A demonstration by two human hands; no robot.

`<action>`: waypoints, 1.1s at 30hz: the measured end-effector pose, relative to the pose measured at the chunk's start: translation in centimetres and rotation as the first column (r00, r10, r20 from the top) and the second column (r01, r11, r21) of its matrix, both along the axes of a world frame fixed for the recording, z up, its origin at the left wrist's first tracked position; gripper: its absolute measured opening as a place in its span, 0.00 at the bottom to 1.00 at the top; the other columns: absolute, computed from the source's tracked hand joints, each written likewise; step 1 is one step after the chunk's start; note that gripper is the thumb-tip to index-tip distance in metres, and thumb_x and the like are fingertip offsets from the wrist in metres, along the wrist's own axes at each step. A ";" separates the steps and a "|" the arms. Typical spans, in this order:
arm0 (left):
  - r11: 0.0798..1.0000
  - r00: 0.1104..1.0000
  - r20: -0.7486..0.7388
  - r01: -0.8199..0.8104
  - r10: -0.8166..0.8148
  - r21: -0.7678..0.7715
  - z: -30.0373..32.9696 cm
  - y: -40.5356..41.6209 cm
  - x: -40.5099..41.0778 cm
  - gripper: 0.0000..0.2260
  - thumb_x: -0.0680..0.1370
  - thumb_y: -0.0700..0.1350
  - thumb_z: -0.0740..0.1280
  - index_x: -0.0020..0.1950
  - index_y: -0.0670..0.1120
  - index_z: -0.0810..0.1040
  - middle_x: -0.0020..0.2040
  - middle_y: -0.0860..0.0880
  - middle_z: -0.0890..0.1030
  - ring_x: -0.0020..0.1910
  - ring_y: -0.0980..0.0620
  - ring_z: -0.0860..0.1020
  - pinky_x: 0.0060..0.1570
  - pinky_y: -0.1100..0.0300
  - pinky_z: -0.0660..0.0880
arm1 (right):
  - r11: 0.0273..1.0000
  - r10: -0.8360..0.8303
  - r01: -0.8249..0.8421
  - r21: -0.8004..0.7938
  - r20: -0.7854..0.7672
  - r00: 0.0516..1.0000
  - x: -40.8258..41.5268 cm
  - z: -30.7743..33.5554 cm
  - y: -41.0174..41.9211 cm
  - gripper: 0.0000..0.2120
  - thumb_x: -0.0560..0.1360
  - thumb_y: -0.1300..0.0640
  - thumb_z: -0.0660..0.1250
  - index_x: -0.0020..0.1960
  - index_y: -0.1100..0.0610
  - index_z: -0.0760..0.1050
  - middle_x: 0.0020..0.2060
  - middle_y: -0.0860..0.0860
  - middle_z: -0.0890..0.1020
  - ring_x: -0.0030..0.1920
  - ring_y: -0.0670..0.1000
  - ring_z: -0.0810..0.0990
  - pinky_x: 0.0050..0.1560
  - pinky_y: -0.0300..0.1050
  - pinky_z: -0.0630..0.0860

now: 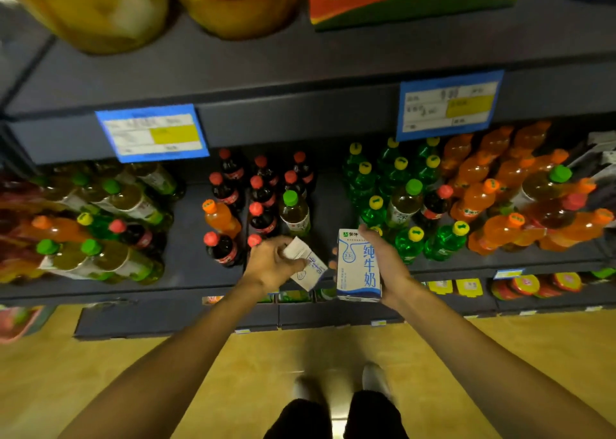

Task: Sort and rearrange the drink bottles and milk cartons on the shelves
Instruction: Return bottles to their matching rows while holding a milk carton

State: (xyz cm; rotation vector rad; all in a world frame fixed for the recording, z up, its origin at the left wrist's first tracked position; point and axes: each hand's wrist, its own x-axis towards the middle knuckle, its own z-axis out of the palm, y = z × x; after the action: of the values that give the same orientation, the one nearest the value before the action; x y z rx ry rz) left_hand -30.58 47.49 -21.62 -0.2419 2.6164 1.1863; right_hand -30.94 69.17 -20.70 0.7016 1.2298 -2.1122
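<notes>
We see both forearms bare, no sleeves, watch or rings on the left hand or right hand. At six o'clock, dark trousers meet pale, blurred shoes.

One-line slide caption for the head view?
Left hand and right hand each hold a milk carton before a shelf of mixed drink bottles.

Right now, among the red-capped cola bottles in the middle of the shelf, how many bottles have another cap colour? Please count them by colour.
Orange-capped bottle: 1
Green-capped bottle: 1
Total: 2
</notes>
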 end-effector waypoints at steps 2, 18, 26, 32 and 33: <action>0.965 0.992 0.062 -0.125 0.113 0.229 1.7 0.1 0.8 0.12 0.70 0.37 0.77 0.51 0.45 0.81 0.40 0.52 0.82 0.37 0.61 0.79 0.41 0.64 0.76 | 1.000 0.012 -0.012 -0.003 0.005 1.000 -0.2 1.3 -0.2 0.29 0.69 0.42 0.69 0.62 0.62 0.76 0.50 0.64 0.85 0.45 0.63 0.85 0.40 0.54 0.82; 0.307 0.695 0.558 -0.710 0.454 0.634 4.1 -1.3 8.3 0.16 0.71 0.51 0.74 0.53 0.43 0.82 0.51 0.40 0.85 0.50 0.43 0.83 0.56 0.48 0.78 | 0.971 0.237 -0.236 0.019 -0.014 0.971 1.0 4.3 -2.0 0.31 0.77 0.35 0.58 0.60 0.61 0.79 0.48 0.62 0.85 0.44 0.60 0.85 0.49 0.56 0.79; 0.328 0.772 0.619 -0.627 0.145 0.706 4.9 -1.7 7.9 0.19 0.61 0.51 0.74 0.47 0.42 0.82 0.48 0.39 0.81 0.45 0.42 0.78 0.55 0.48 0.73 | 0.978 0.178 -0.179 0.110 0.023 0.984 3.8 4.1 -1.2 0.41 0.65 0.26 0.62 0.63 0.56 0.78 0.55 0.61 0.84 0.54 0.61 0.84 0.57 0.61 0.79; 0.447 0.805 0.592 -0.515 -0.041 0.731 6.0 2.0 5.4 0.21 0.75 0.58 0.66 0.55 0.41 0.82 0.50 0.39 0.84 0.46 0.41 0.83 0.54 0.44 0.78 | 0.980 -0.131 0.113 0.164 0.099 0.986 7.7 3.4 3.2 0.41 0.71 0.23 0.53 0.57 0.56 0.82 0.53 0.61 0.85 0.51 0.63 0.84 0.53 0.62 0.79; 0.497 0.796 0.601 -0.494 -0.072 0.714 6.1 3.3 5.0 0.26 0.74 0.62 0.66 0.56 0.41 0.81 0.49 0.39 0.84 0.44 0.41 0.84 0.49 0.46 0.80 | 0.972 -0.188 0.173 0.161 0.082 0.979 8.5 3.4 4.3 0.39 0.72 0.24 0.52 0.55 0.57 0.82 0.51 0.61 0.85 0.48 0.62 0.85 0.49 0.58 0.80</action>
State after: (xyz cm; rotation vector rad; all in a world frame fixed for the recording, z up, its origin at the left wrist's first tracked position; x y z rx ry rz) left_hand -25.54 50.81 -15.55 -0.6224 1.2572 1.9653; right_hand -22.44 73.48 -17.34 1.0072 1.3283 -2.1153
